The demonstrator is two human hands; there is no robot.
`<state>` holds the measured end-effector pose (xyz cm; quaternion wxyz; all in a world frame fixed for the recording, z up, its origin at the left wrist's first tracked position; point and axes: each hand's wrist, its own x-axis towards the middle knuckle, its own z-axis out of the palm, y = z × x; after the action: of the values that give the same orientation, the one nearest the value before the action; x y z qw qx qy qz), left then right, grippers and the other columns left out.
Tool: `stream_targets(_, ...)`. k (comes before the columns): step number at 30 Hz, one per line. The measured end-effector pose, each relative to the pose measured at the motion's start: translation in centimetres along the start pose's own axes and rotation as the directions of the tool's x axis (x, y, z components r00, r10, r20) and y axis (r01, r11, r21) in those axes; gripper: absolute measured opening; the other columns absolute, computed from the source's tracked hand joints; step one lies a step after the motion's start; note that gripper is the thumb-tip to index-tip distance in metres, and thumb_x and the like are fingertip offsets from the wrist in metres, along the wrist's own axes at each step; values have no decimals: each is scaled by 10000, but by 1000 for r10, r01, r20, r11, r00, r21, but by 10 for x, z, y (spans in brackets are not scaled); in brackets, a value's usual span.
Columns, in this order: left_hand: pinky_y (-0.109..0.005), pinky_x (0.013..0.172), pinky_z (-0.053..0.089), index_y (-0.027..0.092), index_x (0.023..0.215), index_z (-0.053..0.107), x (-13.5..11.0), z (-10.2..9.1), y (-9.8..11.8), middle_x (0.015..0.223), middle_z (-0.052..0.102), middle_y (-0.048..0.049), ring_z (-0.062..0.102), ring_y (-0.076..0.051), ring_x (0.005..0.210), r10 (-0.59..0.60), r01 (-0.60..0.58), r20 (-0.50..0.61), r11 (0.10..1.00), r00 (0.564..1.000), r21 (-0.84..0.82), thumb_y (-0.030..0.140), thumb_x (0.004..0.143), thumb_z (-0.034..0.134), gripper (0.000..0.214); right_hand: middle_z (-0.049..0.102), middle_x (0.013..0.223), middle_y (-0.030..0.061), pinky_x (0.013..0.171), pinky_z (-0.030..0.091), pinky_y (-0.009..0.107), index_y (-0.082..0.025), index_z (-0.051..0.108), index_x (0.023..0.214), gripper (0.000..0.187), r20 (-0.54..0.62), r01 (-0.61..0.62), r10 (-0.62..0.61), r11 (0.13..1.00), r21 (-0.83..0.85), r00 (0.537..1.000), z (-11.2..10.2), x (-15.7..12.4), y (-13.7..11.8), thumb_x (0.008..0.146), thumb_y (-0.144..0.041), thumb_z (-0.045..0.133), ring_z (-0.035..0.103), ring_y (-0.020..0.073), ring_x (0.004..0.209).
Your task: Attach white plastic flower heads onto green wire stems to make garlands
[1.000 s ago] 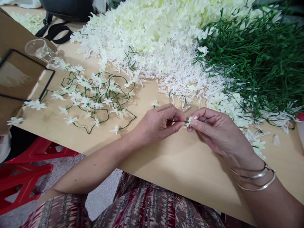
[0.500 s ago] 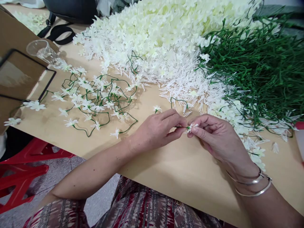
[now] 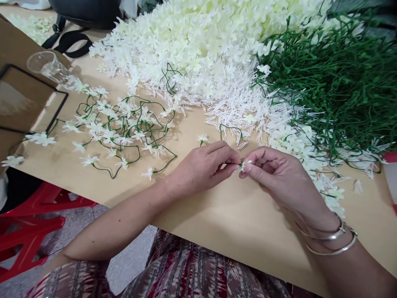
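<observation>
Over the front part of the table, both my hands meet at one small white artificial flower (image 3: 243,165). My left hand (image 3: 209,166) pinches its dark green stem between thumb and fingers. From the other side, my right hand (image 3: 276,174) closes thumb and forefinger on the white petals, which partly stick out from between the fingertips. A loose green stem (image 3: 231,127) and a single white flower (image 3: 202,139) lie just beyond my left hand. To the left spreads a tangle of white flowers on green stems (image 3: 120,128).
A big heap of loose cream petals (image 3: 198,45) and thin white sticks (image 3: 235,99) fills the back. Green stems (image 3: 328,78) are piled at the right. At the left are a clear plastic cup (image 3: 46,68), a cardboard box (image 3: 27,54) and red stools (image 3: 34,223). A black bag (image 3: 87,12) stands behind.
My two hands, still closed on the flower and its stem, keep nearly the same hold. The whole view has shifted slightly, with things appearing a little farther left and up.
</observation>
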<state>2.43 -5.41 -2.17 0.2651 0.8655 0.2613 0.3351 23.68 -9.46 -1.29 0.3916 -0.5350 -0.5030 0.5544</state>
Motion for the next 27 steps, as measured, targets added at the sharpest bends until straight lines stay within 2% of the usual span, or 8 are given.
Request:
stream_targets(5, -192, 646, 520, 167, 979, 666, 4, -1, -3, 903, 740, -42, 657, -91, 718, -92, 79, -105, 989, 990, -121, 267, 1026, 650, 112, 733, 772, 27, 758, 585, 391, -332, 781, 776, 236, -9, -39, 42, 983, 181, 999, -7, 5, 3, 742, -516, 926, 663, 206, 755)
stream_targets(8, -183, 629, 517, 164, 982, 682, 4, -2, -4, 894, 745, -38, 647, -78, 690, -111, 92, -134, 985, 985, -143, 255, 1011, 673, 96, 725, 756, 31, 751, 597, 407, -351, 778, 750, 254, 1, -62, 63, 968, 242, 998, -7, 6, 5, 708, -541, 942, 662, 216, 750)
stream_targets(13, -168, 621, 516, 147, 970, 686, 4, -1, -2, 869, 734, -38, 625, -72, 680, -62, 40, -126, 985, 990, -166, 250, 999, 695, 107, 726, 753, -12, 701, 593, 323, -315, 754, 746, 279, -30, -46, 60, 940, 339, 998, -3, 6, 6, 659, -435, 991, 660, 155, 693)
stream_targets(17, -161, 611, 508, 145, 960, 683, 5, 0, -1, 862, 719, -35, 610, -69, 678, -57, 43, -97, 989, 994, -141, 246, 1002, 687, 109, 689, 672, -30, 600, 556, 257, -275, 732, 730, 331, -41, -65, 88, 918, 391, 995, -1, 7, 6, 604, -375, 1021, 636, 121, 611)
stream_targets(27, -163, 600, 501, 146, 954, 684, 5, -1, 0, 844, 703, -21, 580, -60, 638, -49, 43, -67, 995, 997, -86, 231, 1000, 680, 97, 664, 683, -38, 574, 559, 240, -259, 710, 757, 362, -69, -30, 62, 922, 387, 996, -2, 6, 7, 613, -379, 1019, 613, 105, 590)
